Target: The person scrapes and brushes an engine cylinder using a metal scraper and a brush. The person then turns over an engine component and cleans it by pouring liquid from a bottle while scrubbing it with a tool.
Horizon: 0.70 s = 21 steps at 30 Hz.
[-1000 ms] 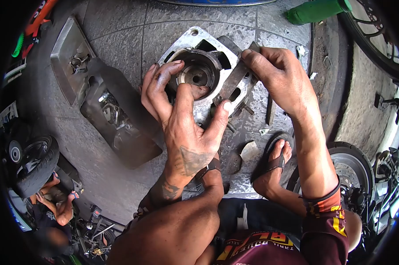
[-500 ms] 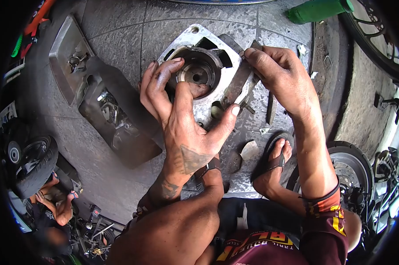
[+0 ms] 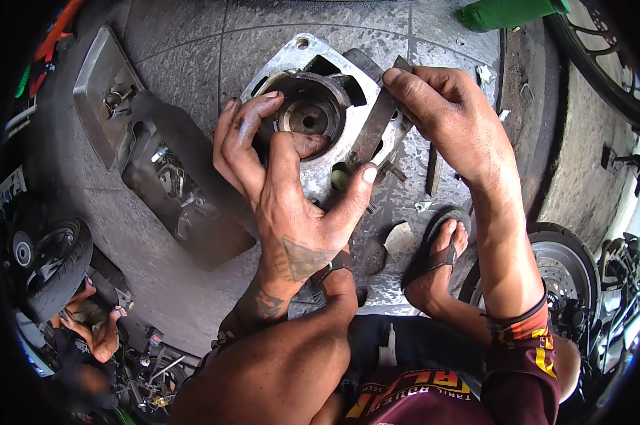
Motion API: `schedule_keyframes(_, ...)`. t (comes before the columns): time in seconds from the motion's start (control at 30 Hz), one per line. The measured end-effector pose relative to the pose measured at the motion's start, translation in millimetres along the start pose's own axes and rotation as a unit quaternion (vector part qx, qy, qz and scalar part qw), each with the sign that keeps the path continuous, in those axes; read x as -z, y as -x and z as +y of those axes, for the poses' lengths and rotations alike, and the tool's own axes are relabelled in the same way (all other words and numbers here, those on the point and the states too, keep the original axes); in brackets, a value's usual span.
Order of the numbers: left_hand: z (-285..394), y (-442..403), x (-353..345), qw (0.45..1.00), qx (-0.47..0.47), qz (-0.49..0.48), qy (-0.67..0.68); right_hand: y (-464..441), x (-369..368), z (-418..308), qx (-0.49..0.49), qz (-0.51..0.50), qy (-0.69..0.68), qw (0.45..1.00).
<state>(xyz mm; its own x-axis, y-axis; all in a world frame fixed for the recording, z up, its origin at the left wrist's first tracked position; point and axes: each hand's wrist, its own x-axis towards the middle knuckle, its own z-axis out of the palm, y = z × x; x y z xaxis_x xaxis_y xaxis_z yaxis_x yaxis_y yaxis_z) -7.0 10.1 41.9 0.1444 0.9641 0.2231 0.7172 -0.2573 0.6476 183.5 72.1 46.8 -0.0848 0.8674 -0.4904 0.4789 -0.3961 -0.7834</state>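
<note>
A pale metal engine cylinder block (image 3: 355, 122) with a round bore stands tilted above the paved floor. My left hand (image 3: 292, 195) grips it, fingers curled over the bore's wall and one reaching inside. Its thumb is stretched out by the lower end of a flat dark metal strip (image 3: 378, 126). At the upper end of that strip, my right hand (image 3: 456, 117) pinches it between thumb and fingers. The strip lies along the right side of the block's flat face. Part of the block is hidden under my left hand.
A dark engine cover (image 3: 185, 184) lies on the floor at left, beside a metal tray (image 3: 97, 92). A green bottle (image 3: 507, 14) is at upper right. A narrow metal bar (image 3: 433, 173) lies near my foot. Wheels stand at the sides; another person (image 3: 93, 333) sits at lower left.
The block and my left hand have shifted slightly left and up. The strip has turned so its flat side faces up more, and its lower end has moved a little left.
</note>
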Motion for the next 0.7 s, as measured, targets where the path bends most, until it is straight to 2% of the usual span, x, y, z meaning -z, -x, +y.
schedule_keyframes(0.23, 0.5, 0.3, -0.8, 1.000, 0.003, 0.002, 0.008, -1.1, -0.7, -6.3, 0.038, 0.023, 0.058, 0.997)
schedule_keyframes(0.57, 0.1, 0.0, 3.4, 1.000, -0.005, -0.011, -0.004, -0.9, -1.8, -5.0, 0.034, 0.043, 0.054, 0.997)
schedule_keyframes(0.7, -0.5, -0.1, 3.6, 1.000, -0.022, -0.007, -0.019, -3.9, -1.7, -1.9, 0.036, 0.020, 0.040, 0.998)
